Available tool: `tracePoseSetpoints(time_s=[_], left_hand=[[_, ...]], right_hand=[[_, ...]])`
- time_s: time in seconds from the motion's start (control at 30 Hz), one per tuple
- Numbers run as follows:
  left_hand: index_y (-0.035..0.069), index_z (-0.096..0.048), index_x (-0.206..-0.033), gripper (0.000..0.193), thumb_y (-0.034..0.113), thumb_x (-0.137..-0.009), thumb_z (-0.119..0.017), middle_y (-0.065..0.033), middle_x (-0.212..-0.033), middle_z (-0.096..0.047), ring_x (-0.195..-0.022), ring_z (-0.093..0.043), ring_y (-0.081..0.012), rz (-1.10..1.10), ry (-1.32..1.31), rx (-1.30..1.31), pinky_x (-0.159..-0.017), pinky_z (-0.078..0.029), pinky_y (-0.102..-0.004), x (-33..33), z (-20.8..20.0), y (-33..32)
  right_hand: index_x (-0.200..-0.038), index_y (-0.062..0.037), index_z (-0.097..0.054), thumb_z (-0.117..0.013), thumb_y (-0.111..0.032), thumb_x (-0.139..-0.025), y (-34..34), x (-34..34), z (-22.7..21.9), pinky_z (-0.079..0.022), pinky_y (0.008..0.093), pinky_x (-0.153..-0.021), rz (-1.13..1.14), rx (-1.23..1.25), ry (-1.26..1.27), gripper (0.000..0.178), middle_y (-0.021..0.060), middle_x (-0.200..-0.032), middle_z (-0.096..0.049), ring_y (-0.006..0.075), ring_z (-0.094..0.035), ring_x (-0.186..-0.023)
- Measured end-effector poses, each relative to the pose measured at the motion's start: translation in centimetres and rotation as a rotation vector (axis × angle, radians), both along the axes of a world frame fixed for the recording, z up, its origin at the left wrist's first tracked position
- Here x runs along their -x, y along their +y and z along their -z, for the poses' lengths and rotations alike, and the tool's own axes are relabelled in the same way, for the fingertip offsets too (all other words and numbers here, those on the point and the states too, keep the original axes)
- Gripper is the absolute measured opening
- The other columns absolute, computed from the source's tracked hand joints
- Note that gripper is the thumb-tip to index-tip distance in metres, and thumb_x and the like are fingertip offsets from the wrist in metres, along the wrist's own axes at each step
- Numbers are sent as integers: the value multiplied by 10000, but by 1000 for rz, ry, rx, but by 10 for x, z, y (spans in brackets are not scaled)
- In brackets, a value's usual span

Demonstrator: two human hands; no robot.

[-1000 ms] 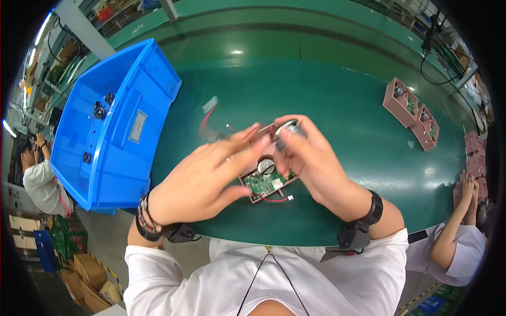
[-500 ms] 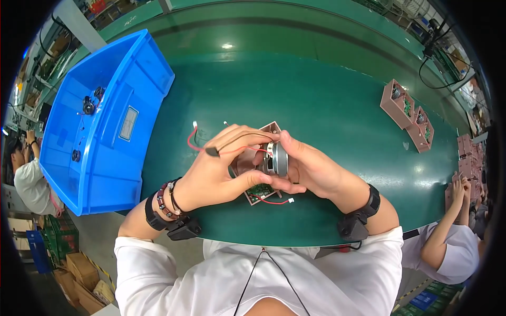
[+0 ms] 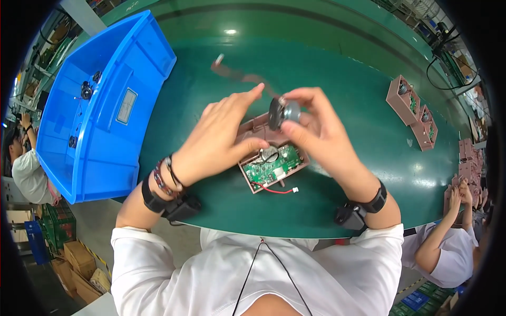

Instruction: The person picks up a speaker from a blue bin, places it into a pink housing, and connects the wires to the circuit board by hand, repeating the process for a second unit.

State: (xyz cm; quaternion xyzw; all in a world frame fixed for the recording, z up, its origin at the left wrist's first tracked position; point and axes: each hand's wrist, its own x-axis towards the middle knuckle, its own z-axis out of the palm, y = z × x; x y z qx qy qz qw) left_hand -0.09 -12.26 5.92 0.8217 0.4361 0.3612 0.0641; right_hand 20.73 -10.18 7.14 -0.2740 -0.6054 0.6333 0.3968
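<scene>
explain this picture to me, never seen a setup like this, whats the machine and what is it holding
There is no machine arm here: you see a person's bare left hand and right hand, with black devices strapped at the wrists. The camera is worn on the head, looking down; its wide lens bends straight edges. The right hand holds a round speaker-like part with a blurred wire. The left hand is open, apparently empty. Below, on the green table, lies an open pinkish box containing a green circuit board. A blue bin stands at left.

One held speaker [image 3: 283, 112], one large bin [image 3: 108, 134]
</scene>
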Motion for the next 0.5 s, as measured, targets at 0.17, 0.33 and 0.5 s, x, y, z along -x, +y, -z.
tracePoseSetpoints(time_s=[0.17, 0.33, 0.5], left_hand=[[42, -573, -1149, 458, 296, -793, -709, -88, -978, -611, -900, -612, -275, 55, 291, 386, -754, -452, -358, 19, -15, -12], [62, -584, -1075, 447, 377, -780, -696, -50, -878, -602, -786, -606, -254, 131, 370, 293, -686, -430, -363, 28, -20, -49], [95, -608, -1070, 464, 448, -778, -677, -36, -823, -597, -703, -588, -220, 383, 370, 321, -630, -411, -346, 28, -19, -60]], right_hand=[[-1218, -5, -404, -625, -83, -898, 4, -8, -2, -529, 330, -855, 121, 29, 57, 396, 128, -1253, -476, 255, -636, -1012], [-1201, -8, -404, -621, -133, -906, 0, -18, -17, -532, 313, -807, 103, 34, -104, 387, 118, -1190, -514, 241, -646, -957], [-1187, 4, -411, -616, -147, -927, -26, -16, -17, -480, 261, -677, 85, 132, -178, 364, 78, -1037, -566, 147, -629, -794]])
